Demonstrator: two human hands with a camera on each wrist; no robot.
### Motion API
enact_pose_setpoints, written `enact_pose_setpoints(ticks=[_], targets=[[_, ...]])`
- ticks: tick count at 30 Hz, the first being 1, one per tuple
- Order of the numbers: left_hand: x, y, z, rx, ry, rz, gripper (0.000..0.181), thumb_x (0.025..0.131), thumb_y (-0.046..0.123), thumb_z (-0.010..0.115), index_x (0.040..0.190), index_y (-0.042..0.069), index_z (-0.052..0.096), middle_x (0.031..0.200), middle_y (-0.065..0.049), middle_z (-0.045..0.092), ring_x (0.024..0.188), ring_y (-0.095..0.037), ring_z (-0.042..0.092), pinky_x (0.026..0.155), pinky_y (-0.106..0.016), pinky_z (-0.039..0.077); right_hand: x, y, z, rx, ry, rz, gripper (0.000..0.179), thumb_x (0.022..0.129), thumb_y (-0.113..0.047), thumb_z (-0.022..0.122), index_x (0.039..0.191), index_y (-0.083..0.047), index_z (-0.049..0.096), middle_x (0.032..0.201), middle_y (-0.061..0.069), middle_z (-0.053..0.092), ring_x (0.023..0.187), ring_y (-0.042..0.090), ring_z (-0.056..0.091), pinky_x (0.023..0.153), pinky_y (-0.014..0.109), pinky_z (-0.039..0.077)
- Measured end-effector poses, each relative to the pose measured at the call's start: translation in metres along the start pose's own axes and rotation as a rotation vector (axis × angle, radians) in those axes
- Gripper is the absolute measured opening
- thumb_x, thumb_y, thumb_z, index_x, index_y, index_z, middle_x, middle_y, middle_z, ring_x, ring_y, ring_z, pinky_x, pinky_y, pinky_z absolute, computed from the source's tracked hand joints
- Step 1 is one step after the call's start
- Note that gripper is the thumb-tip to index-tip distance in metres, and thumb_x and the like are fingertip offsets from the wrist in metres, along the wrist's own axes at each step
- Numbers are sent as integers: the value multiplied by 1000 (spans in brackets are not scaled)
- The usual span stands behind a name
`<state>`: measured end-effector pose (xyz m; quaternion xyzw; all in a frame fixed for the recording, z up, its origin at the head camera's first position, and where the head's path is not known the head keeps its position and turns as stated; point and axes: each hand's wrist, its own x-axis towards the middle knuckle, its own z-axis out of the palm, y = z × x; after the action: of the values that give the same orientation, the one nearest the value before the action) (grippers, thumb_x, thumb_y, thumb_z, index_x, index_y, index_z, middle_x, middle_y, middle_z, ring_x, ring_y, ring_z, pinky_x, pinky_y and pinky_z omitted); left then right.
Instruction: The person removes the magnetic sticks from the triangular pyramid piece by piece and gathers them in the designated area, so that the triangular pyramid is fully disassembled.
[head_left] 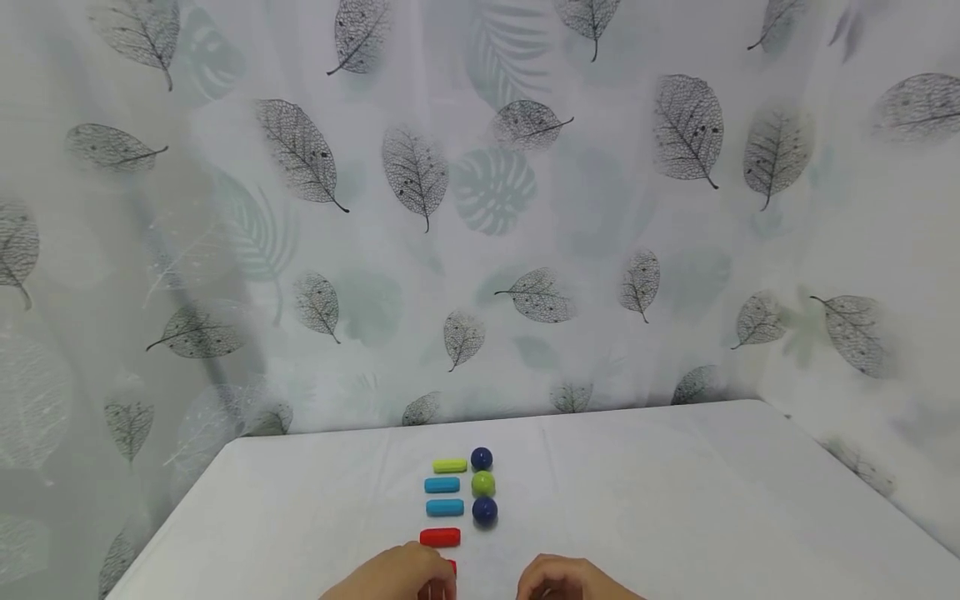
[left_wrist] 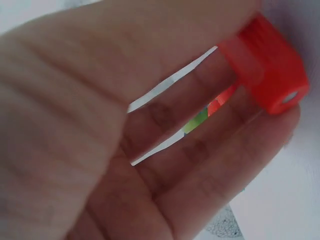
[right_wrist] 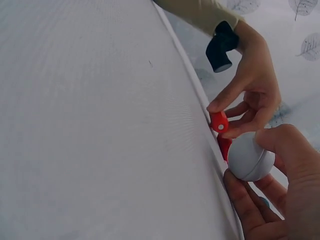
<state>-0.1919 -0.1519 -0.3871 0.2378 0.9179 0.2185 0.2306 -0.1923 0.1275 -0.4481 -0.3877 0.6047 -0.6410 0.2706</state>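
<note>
My left hand (head_left: 397, 575) pinches a short red stick (left_wrist: 272, 65) with a pale dot on its end, thumb on one side and fingertips on the other. In the right wrist view that red stick sits close over the white table, with another red piece (right_wrist: 225, 146) beyond it. Facing it, my right hand (right_wrist: 295, 175) holds a pale grey-white ball (right_wrist: 251, 156) with a seam, between thumb and fingers. The head view hides this ball behind the right hand (head_left: 566, 577). Just ahead of the left hand lies a red stick (head_left: 440, 537).
Farther back, two blue sticks (head_left: 445, 507) and a yellow-green stick (head_left: 450, 466) continue the column. Beside them stand a dark blue ball (head_left: 484, 511), a green ball (head_left: 483, 483) and another dark blue ball (head_left: 482, 458). A leaf-print curtain (head_left: 465, 250) hangs behind the white table (head_left: 675, 492).
</note>
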Motion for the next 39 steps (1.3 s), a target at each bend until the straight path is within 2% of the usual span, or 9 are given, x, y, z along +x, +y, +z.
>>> enact_pose_setpoints(ticks=[2, 6, 9, 13, 16, 22, 29, 33, 39], targets=[[0, -3, 0, -28, 5, 15, 13, 81, 19, 80, 91, 17, 72, 72, 11, 58, 67, -4, 52, 66, -20, 49, 1, -1, -2, -9, 19, 12, 30, 98, -8, 56, 118, 14, 53, 113, -6, 59, 102, 4, 56, 93, 19, 46], [-8, 0, -5, -65, 40, 20, 18, 78, 18, 82, 92, 19, 72, 73, 11, 58, 68, -5, 52, 65, -19, 49, 4, -2, -5, -22, 75, 20, 32, 95, -8, 61, 121, 11, 53, 118, 6, 57, 106, 8, 57, 95, 20, 46], [-15, 1, -9, -69, 65, 10, 22, 76, 19, 84, 94, 20, 71, 76, 11, 57, 70, -5, 51, 65, -18, 49, 9, -4, -5, -54, 171, 57, 35, 94, -11, 64, 121, 9, 54, 118, 11, 57, 104, 11, 57, 95, 22, 47], [-20, 1, -13, -68, 95, -17, 24, 73, 19, 86, 91, 23, 71, 77, 10, 56, 71, -7, 51, 67, -20, 50, 16, -5, -7, -137, 344, 125, 33, 91, -16, 69, 116, 4, 59, 112, 10, 61, 101, 17, 57, 89, 21, 51], [-24, -1, -14, -70, 99, -46, 21, 74, 19, 85, 88, 25, 70, 78, 8, 55, 72, -9, 51, 67, -22, 50, 23, -3, -9, -174, 406, 138, 33, 89, -16, 72, 114, 3, 61, 109, 7, 62, 99, 20, 58, 84, 21, 52], [-27, -7, -13, -89, 99, -84, 18, 77, 18, 82, 83, 27, 68, 77, 6, 55, 70, -12, 51, 62, -25, 49, 36, 3, -7, -184, 424, 141, 34, 86, -14, 75, 113, 2, 61, 107, 5, 62, 98, 20, 58, 81, 20, 52], [-23, -11, -15, -120, 85, -53, 12, 79, 21, 81, 85, 22, 71, 75, 6, 57, 68, -11, 52, 63, -24, 49, 49, 4, -5, -225, 429, 100, 35, 85, -14, 75, 112, 2, 61, 107, 7, 62, 94, 17, 58, 80, 18, 51], [-22, -11, -16, -135, 80, -62, 11, 80, 21, 81, 85, 22, 71, 75, 6, 58, 69, -12, 52, 65, -25, 51, 54, 5, -4, -224, 421, 90, 33, 85, -14, 75, 111, 2, 62, 105, 7, 62, 92, 16, 58, 80, 17, 51], [-22, -11, -16, -126, 75, -62, 15, 80, 15, 80, 86, 22, 69, 77, 7, 59, 69, -11, 53, 68, -25, 53, 60, 6, -1, -242, 427, 109, 33, 84, -15, 77, 111, -1, 63, 104, 5, 63, 93, 18, 56, 83, 18, 52]])
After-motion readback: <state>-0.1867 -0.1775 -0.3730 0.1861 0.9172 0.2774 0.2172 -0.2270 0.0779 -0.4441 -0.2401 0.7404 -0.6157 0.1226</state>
